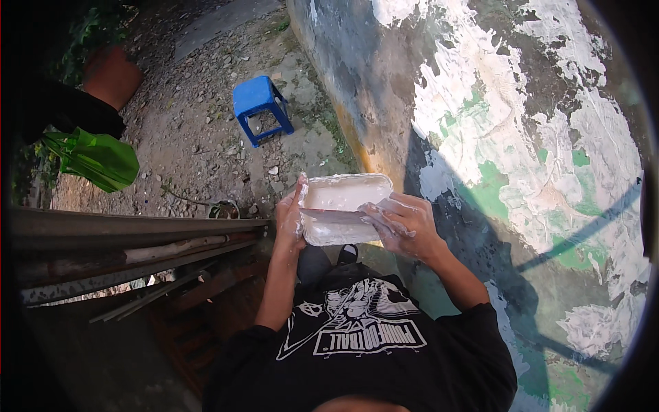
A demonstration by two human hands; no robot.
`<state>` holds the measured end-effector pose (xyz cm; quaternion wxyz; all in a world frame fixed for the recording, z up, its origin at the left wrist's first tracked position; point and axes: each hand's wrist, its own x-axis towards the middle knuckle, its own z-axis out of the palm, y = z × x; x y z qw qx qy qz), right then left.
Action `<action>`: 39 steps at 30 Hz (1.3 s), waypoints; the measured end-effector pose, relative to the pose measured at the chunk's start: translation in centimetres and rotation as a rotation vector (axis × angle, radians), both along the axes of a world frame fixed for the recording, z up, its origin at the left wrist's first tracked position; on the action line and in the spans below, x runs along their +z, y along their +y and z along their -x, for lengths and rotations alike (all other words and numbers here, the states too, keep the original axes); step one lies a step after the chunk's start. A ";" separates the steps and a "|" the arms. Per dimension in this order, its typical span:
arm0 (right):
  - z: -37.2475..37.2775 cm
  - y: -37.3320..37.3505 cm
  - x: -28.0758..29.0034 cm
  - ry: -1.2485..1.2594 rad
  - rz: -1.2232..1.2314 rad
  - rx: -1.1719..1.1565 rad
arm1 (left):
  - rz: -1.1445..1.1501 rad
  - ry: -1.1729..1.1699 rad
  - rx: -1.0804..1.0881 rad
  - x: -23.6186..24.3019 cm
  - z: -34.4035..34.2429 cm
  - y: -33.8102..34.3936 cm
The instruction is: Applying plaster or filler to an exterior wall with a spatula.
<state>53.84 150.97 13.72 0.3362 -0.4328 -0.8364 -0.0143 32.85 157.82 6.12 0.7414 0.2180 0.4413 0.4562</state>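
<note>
In front of my body, a white rectangular tub (341, 239) holds thick white paste (340, 194). My left hand (287, 218) grips the tub's left end, its thumb up along the rim. A flat, thin-edged scraper (332, 215) lies across the tub's opening, its face smeared with paste. Closed round the scraper's right end is my right hand (403, 224), whose fingers are coated white. The scraper's handle is hidden by those fingers. On my right rises a wall (480, 151) with rough white patches over grey and green areas.
A blue plastic stool (255, 96) stands on gravelly ground ahead, near the wall's foot. Long beams and a pole (171, 248) jut in from the left. Beyond them are a bright green bag-like thing (99, 159) and a reddish-brown pot (113, 75).
</note>
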 end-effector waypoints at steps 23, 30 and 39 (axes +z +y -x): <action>5.5 8.0 1.4 0.030 -0.049 -0.443 | -0.156 0.045 -0.422 0.6 1.8 15.5; 7.3 10.3 0.2 -0.077 -0.049 -0.523 | -0.145 0.020 -0.514 0.3 2.2 18.9; 7.8 12.2 0.7 -0.092 -0.055 -0.624 | -0.162 -0.050 -0.573 0.2 1.8 20.9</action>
